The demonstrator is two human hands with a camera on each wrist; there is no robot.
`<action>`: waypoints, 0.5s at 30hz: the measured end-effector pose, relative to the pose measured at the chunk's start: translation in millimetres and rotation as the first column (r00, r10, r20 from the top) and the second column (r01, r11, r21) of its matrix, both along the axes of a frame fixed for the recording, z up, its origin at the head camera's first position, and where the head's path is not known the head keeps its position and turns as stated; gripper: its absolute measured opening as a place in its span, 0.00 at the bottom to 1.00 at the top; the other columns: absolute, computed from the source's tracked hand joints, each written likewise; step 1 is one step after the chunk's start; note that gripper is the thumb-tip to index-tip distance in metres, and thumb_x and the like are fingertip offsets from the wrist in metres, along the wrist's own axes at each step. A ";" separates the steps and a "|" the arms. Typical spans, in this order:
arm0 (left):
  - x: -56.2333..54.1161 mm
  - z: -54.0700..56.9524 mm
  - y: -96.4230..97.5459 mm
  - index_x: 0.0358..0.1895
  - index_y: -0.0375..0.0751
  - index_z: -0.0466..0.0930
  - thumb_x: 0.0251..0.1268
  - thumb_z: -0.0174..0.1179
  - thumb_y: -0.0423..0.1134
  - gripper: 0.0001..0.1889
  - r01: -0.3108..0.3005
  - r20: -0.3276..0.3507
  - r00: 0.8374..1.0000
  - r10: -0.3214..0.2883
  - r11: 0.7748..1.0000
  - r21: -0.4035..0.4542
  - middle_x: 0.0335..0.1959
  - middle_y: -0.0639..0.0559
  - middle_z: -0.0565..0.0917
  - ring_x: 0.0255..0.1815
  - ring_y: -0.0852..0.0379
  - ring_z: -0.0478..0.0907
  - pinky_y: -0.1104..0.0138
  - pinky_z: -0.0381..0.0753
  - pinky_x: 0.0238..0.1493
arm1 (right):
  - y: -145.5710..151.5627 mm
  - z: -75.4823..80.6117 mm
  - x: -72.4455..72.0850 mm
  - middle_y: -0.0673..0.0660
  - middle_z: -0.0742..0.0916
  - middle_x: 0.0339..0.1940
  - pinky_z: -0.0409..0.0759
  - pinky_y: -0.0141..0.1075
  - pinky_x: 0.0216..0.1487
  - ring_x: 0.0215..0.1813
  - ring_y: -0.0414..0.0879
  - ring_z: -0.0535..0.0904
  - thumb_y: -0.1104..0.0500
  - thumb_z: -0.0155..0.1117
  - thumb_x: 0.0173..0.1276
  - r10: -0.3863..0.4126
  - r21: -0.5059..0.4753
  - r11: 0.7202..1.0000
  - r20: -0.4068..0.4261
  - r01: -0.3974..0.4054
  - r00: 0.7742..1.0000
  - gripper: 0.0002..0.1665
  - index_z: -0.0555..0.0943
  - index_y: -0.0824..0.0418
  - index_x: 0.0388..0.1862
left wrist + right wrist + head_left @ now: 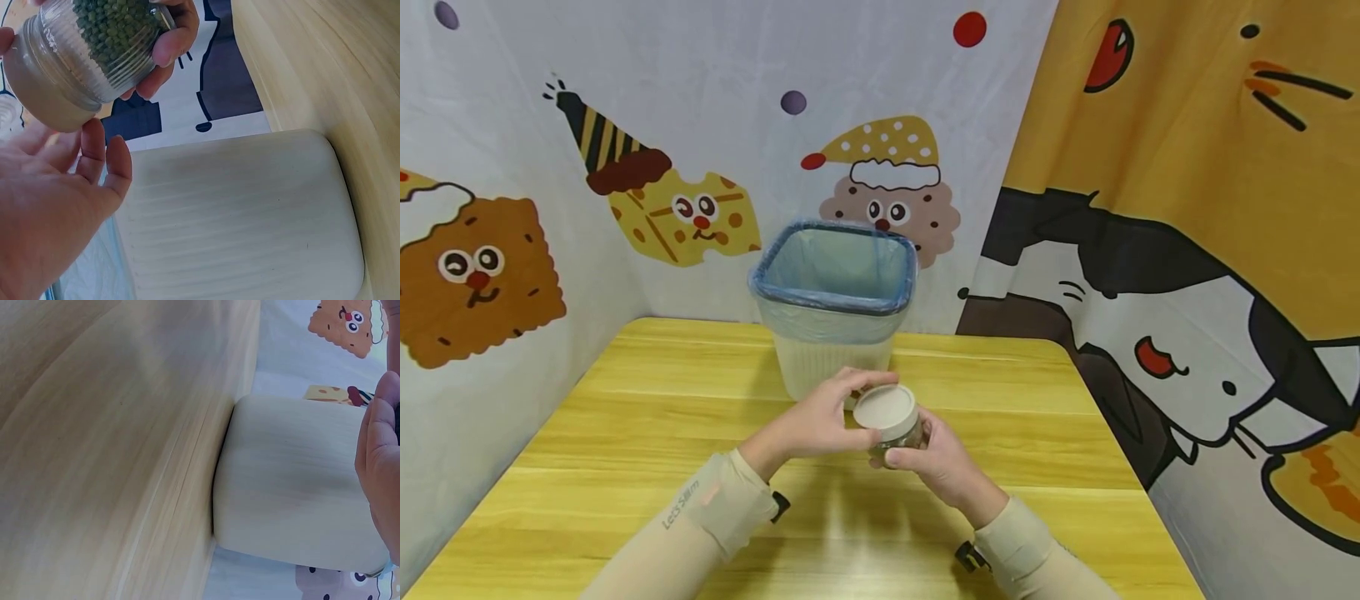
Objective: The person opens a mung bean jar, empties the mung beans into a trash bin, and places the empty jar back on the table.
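A small clear ribbed jar (69, 50) with a cream lid (886, 410) is held up over the table between both hands. Dark green pellets (112, 31) show through its wall in the left wrist view. My left hand (823, 421) has its thumb and fingertips on opposite sides of the lid. Round the jar's body, my right hand (951, 467) grips from the right, thumb at the front. In the right wrist view only part of the right hand (382, 444) appears at the right edge, and the jar is mostly cut off.
Just beyond the hands stands a cream waste bin (827, 358), lined with a bluish plastic bag (831, 327) folded over its rim. The wood-grain table (662, 417) reaches back to a cartoon-printed curtain (700, 83), which also hangs along the right side.
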State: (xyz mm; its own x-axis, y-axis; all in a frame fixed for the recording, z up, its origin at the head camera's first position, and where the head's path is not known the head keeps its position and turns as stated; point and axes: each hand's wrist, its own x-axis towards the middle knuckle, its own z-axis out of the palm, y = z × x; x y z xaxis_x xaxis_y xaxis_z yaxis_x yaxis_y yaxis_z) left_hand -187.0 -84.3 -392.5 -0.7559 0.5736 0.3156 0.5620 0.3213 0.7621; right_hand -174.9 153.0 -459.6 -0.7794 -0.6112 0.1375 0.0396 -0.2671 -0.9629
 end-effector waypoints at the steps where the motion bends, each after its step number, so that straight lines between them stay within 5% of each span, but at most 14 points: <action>1: 0.4 0.0 1.1 0.75 0.47 0.77 0.59 0.75 0.47 0.38 -0.020 0.002 1.000 0.020 1.000 -0.005 0.61 0.49 0.82 0.57 0.54 0.75 0.60 0.78 0.57 | -0.3 0.0 0.2 0.55 0.82 0.69 0.89 0.45 0.61 0.63 0.47 0.84 0.63 0.72 0.73 -0.005 -0.001 1.000 -0.006 0.005 1.000 0.42 0.64 0.64 0.80; 6: 2.5 0.7 6.4 0.73 0.47 0.78 0.59 0.79 0.53 0.38 -0.096 -0.008 0.995 0.095 0.995 -0.010 0.63 0.50 0.83 0.52 0.55 0.78 0.64 0.82 0.51 | -1.7 0.8 1.5 0.55 0.81 0.68 0.89 0.43 0.62 0.63 0.46 0.84 0.64 0.73 0.71 -0.034 -0.001 0.999 -0.018 0.034 0.999 0.43 0.64 0.65 0.80; 15: 0.8 0.1 8.5 0.71 0.44 0.79 0.59 0.79 0.51 0.37 -0.116 -0.054 0.992 0.118 0.992 0.045 0.62 0.49 0.84 0.51 0.56 0.79 0.66 0.83 0.48 | 0.9 0.0 -0.4 0.56 0.79 0.72 0.89 0.46 0.62 0.65 0.48 0.83 0.64 0.73 0.71 -0.051 0.023 0.998 -0.031 0.051 0.998 0.47 0.61 0.63 0.83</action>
State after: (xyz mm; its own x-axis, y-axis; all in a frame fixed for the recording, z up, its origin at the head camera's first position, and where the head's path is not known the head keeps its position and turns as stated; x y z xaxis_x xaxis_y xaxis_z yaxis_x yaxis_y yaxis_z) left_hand -186.2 -75.7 -392.4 -0.7972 0.4678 0.3815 0.5652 0.3562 0.7441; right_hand -175.4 153.9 -459.6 -0.8054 -0.5741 0.1472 -0.0029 -0.2446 -0.9696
